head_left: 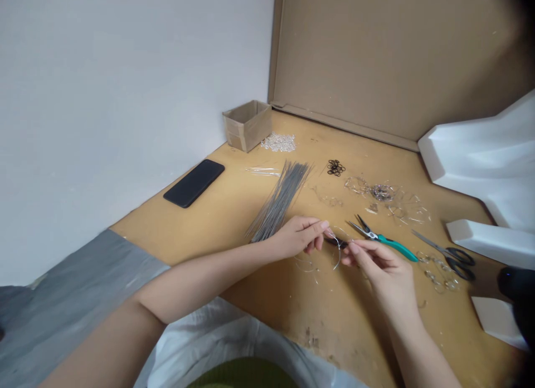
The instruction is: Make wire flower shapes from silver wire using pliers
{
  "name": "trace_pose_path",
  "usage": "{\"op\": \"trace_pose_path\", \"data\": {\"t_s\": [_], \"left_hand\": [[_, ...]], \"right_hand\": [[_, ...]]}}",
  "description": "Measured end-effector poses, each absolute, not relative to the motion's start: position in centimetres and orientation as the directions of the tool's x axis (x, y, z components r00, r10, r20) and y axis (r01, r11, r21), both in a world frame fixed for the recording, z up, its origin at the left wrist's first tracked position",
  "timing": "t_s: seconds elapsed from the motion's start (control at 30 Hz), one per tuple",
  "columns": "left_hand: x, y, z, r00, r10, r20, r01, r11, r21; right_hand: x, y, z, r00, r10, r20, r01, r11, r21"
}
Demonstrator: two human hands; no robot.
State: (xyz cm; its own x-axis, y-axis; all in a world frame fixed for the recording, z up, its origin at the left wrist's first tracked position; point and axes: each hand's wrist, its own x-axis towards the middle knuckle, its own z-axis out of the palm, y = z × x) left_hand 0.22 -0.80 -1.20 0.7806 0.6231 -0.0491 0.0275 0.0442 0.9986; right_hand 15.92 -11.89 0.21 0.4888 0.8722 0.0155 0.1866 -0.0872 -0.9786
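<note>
tabletop (196,232) meets white wall (125,87) at left, cardboard panel (355,59) behind.

Right forearm (418,343) cut off at bottom; carton (253,132) floor hidden; held wire (338,256) ends too small to tell

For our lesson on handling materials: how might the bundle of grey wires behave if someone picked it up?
The grey wires would probably stay fairly straight, being thin but lying without sagging curves. They may slide apart, since no tie shows and their ends already fan out.
</note>
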Motion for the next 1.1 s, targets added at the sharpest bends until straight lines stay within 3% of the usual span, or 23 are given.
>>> {"op": "trace_pose_path", "data": {"t_s": [1.1], "left_hand": [[0.17, -0.83, -1.26, 0.779, 0.625, -0.056, 0.029, 0.054, 0.998]], "right_hand": [[16.03, -11.86, -0.06, 0.489, 0.872, 0.030, 0.207, -0.083, -0.975]]}}
